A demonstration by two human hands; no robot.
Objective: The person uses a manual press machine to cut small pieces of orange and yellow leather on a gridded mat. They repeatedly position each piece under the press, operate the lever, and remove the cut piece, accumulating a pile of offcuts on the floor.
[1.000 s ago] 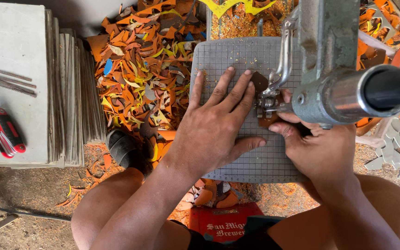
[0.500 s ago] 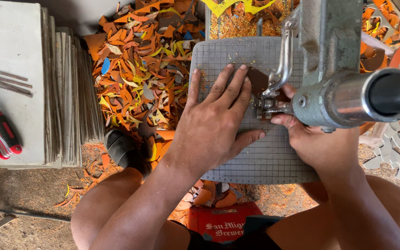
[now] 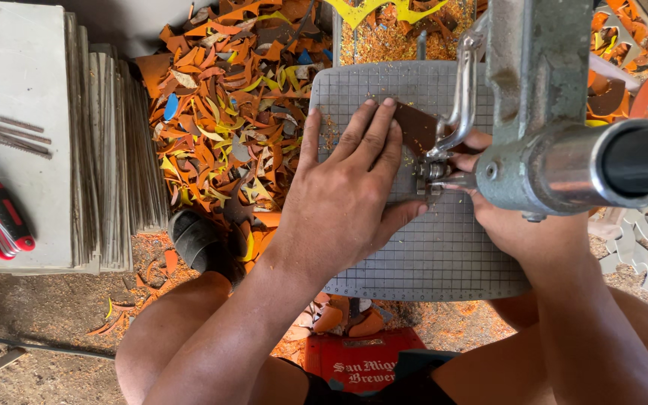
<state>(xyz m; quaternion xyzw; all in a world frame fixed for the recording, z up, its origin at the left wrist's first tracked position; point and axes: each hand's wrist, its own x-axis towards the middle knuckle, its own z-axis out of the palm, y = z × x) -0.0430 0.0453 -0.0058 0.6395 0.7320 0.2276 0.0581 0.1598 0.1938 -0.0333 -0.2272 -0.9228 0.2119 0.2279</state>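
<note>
Far left: stacked grey sheets (image 3: 103,150), then orange offcut heap (image 3: 226,120). Left hand (image 3: 346,187), fingers spread flat, presses brown piece (image 3: 416,127) onto gridded tabletop (image 3: 429,255). Saw arm (image 3: 549,135) hides most of right hand (image 3: 519,225); cannot tell its fingers' state.

workshop: scroll saw (image 3: 541,142), offcut scraps (image 3: 226,127)

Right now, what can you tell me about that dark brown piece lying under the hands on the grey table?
The dark brown piece is a thin, flat sheet, wood-like, lying on the gridded grey saw table. The left hand presses flat on it, hiding most of it; the right hand touches its far side. Its exposed corner sits by the blade clamp.
</note>
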